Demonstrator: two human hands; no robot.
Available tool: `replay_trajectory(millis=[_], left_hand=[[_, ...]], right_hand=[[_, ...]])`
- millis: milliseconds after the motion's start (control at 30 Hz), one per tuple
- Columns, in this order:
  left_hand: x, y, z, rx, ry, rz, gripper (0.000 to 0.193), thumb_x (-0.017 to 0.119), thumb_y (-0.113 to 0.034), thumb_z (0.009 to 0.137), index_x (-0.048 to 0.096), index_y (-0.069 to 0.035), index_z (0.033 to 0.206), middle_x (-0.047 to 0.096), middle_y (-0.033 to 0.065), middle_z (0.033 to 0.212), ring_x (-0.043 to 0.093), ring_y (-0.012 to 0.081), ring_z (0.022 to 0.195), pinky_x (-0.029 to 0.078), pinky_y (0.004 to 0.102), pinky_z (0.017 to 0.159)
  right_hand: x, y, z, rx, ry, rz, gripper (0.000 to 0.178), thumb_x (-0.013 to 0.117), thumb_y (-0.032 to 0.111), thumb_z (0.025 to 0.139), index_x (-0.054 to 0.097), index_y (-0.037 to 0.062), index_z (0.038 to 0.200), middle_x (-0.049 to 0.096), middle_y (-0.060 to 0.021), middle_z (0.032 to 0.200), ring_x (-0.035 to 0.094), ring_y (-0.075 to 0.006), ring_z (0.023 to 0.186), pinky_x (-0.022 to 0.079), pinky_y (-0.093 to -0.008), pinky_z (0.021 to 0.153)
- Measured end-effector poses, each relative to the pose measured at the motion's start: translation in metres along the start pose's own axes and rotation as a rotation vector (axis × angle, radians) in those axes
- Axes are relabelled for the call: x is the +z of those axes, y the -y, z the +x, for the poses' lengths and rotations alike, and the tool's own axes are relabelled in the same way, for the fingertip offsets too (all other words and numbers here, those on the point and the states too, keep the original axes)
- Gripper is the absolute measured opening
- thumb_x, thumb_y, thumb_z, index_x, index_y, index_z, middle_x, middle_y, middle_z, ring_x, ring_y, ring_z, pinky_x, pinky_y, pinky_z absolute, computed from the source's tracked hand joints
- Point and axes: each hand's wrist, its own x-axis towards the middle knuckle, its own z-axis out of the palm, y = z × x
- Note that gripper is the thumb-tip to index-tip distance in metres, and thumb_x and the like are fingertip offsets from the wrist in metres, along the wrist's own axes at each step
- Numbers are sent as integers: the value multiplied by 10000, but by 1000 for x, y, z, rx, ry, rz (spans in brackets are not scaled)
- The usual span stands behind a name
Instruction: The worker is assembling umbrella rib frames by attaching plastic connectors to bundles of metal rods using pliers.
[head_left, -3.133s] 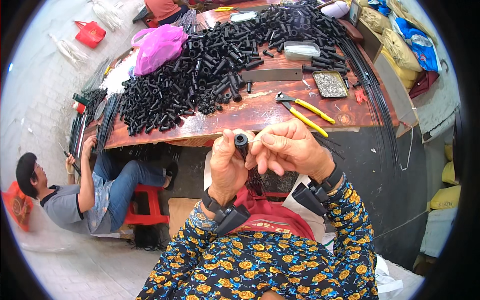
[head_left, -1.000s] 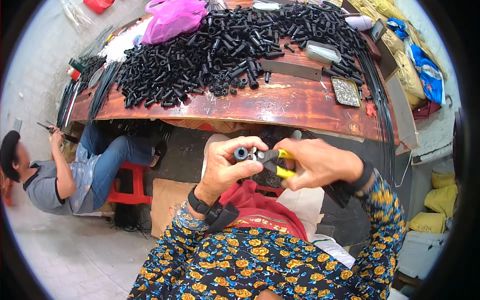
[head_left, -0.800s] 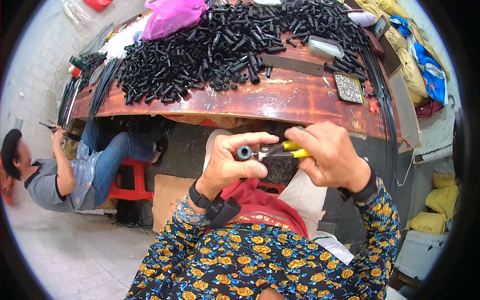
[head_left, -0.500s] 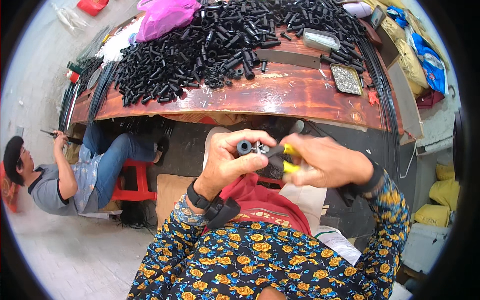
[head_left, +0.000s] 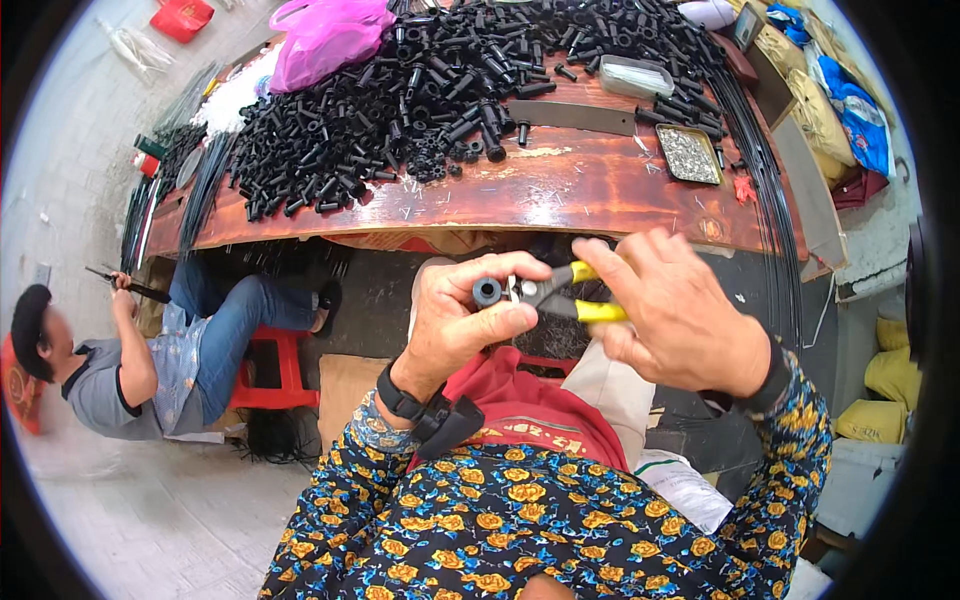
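Just right of the dark tube (head_left: pixel 487 292), the pliers (head_left: pixel 545 293) point left toward it, their legs splayed. The tube's long axis shows end-on; the left hand (head_left: pixel 455 315), nearer, pinches it, palm left of it. Farther right of the tube, the right hand (head_left: pixel 685 315) loosely cups the pliers, fingers blurred. Beyond the tube lies the surface (head_left: pixel 560 190).

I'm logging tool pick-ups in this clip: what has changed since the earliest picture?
The yellow-handled pliers have moved off the tabletop toward the person. The right hand, which was pinching a thin pale strand, now holds their spread handles, with the jaws close beside the black tube. Unchanged: the left hand holds a black tube; the pink bag is on the table.
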Motion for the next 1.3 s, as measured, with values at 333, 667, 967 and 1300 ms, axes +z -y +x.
replay_trajectory(millis=[333, 667, 967, 1300], left_hand=[[-6, 2, 4, 28, 196, -123, 366, 787, -126, 722, 693, 24, 1043, 680, 37, 910, 596, 77, 809, 468, 212, 745], [10, 1, 7, 14, 60, -43, 363, 592, -325, 938, 721, 10, 995, 646, 5, 771, 525, 31, 672, 416, 172, 604], [6, 2, 9, -182, -133, -106, 1006, 187, -807, 850, 698, 56, 924, 543, 11, 646, 348, 66, 492, 299, 214, 480], [16, 1, 12, -158, -360, -203, 902, 268, -766, 887, 728, 10, 876, 567, -23, 617, 355, 24, 472, 258, 180, 436]], right_hand=[[22, -26, -3, 206, 736, 1175, 504, 798, 312, 726, 619, -51, 1026, 648, -62, 659, 590, -118, 536, 452, -280, 492], [22, -33, 9, 34, 916, 851, 344, 614, 327, 867, 556, 8, 982, 595, -112, 714, 592, -225, 660, 477, -376, 605], [31, -15, 9, 59, 530, 925, 332, 595, 236, 918, 533, 8, 1150, 593, -146, 899, 597, -225, 842, 479, -358, 743], [49, 15, 4, 166, -189, 53, 631, 646, 107, 787, 395, -65, 1340, 481, -211, 1011, 505, -366, 962, 500, -419, 741]])
